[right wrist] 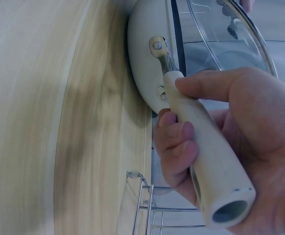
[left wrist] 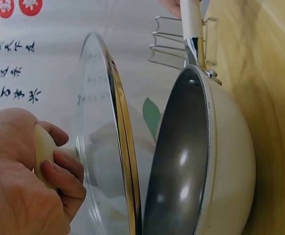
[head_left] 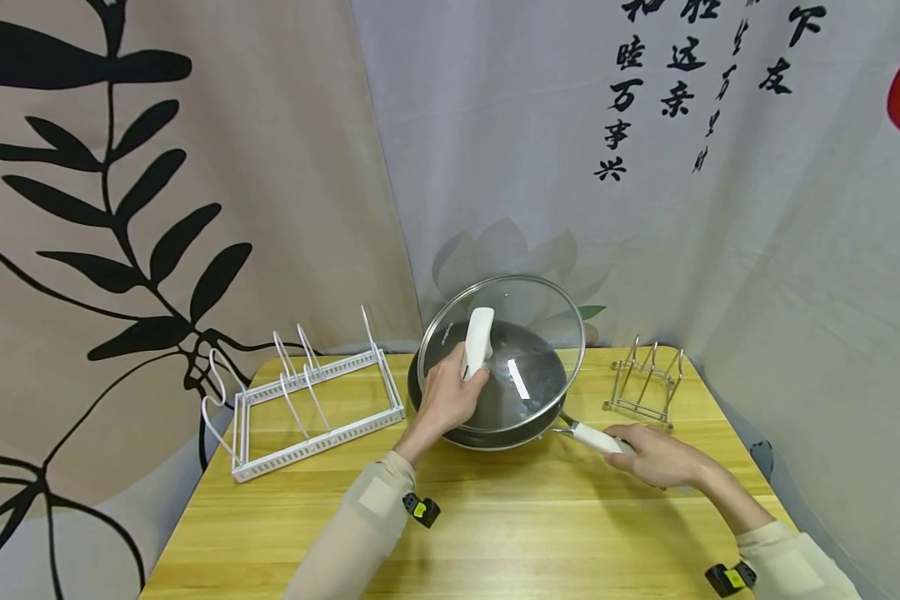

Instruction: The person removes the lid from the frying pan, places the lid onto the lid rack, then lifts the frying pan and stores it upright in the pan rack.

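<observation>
Behind everything we see two fabric hangings, a beige curtain (head_left: 292,208) printed with black leafy stems and a pale grey curtain (head_left: 495,150) bearing Chinese calligraphy. Below them spreads a wood-grain table (head_left: 532,525). At its far middle we find the deep frying pan (left wrist: 232,147), cream outside and dark inside, its bowl facing up and its handle pointing to the right. To the left of it, just apart, lies a white adjustable dish rack (head_left: 315,443), a slotted rectangular frame with hoop dividers standing up from it. The glass lid (head_left: 528,358), rimmed in metal, is held tilted above the pan; in the left wrist view we see a gap between the two rims on the handle side, though we cannot tell whether they touch elsewhere. Near the table's far right corner stands a metal wire rack (head_left: 641,410) with upright loops. The right hand (head_left: 663,458) grips the cream pan handle (right wrist: 208,142), fingers wrapped underneath and thumb pressed along it near the metal bracket. The left hand (head_left: 452,392) has its fingers curled around the white lid handle (head_left: 479,333). Smallest, we notice a black-and-yellow wrist device (head_left: 422,509) by the left cuff.
</observation>
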The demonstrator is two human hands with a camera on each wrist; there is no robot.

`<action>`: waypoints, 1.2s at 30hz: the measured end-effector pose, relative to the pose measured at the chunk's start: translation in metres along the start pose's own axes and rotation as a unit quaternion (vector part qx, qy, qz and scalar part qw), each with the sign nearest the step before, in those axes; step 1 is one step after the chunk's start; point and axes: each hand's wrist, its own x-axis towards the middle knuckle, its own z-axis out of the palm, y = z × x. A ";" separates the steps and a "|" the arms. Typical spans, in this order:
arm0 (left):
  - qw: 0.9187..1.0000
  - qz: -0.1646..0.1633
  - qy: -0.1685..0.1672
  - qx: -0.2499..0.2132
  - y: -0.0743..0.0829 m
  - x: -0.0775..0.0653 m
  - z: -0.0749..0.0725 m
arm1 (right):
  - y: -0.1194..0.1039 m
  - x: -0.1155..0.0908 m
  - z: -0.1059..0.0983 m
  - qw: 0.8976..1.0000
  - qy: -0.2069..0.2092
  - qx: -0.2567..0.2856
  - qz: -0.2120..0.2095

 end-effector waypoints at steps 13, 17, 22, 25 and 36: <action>1.000 -0.016 -0.006 -0.026 0.000 0.000 0.000 | -0.002 -0.001 0.000 1.000 -0.002 0.008 0.007; 0.999 -0.019 -0.008 -0.035 -0.001 0.000 0.000 | -0.002 -0.001 0.000 1.000 0.000 0.007 0.008; 0.999 -0.020 -0.010 -0.045 0.000 0.000 -0.003 | -0.002 -0.001 0.001 1.000 0.000 0.008 0.010; 0.999 -0.020 -0.011 -0.048 0.001 0.000 -0.004 | -0.002 -0.001 0.001 1.000 -0.001 0.008 0.010; 0.997 -0.029 -0.020 -0.069 0.002 -0.001 -0.004 | -0.001 0.000 0.000 1.000 0.003 0.002 0.006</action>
